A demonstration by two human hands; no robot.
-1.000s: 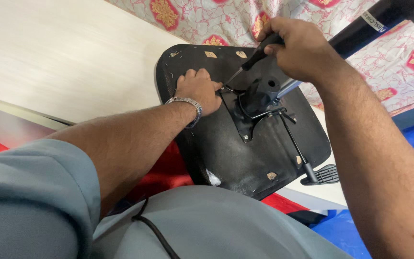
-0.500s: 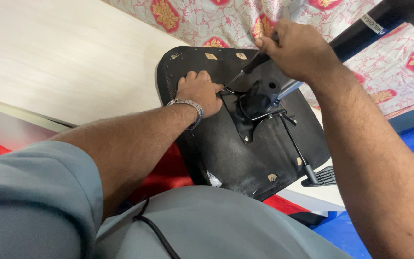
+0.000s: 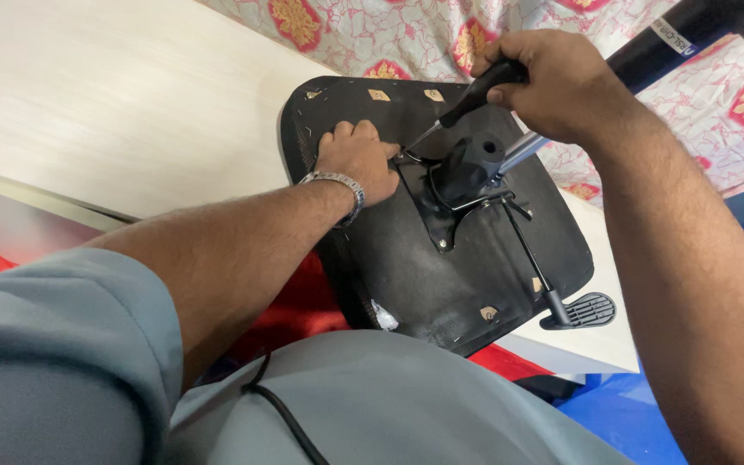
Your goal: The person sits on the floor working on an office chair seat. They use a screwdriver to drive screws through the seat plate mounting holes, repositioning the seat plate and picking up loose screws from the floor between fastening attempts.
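lap: grey cloth, smooth, fills the bottom edge; thin black cable runs across it.
left arm: grey sleeve, bare forearm crossing from lower left up to the seat.
seat: chair seat flipped underside up, black fabric, rounded corners, small tan tabs near the rim. Near edge hangs off the table toward the lap, far edge lies on the table.
lever: thin black rod ending in a ribbed flat paddle, sticks out past the seat's right near corner, over the table edge.
plate: black metal mount, roughly centred on the seat, flat with a screw at its near corner.
socket: black round tube rising from the plate, silver rod beside it angling right.
left hand: fingers curled down, pressing on the seat at the plate's left edge; metal bracelet on the wrist.
driver: black handle, thin steel shaft, tip at the plate's far left corner, just beside the left fingertips.
right hand: fist closed around the driver handle, above the socket.
table: pale wood grain, flat, open room left of the seat; right of it only a narrow strip to the edge.
cloth: floral red and gold print, far side of the table.
floor: red below left, blue at right.
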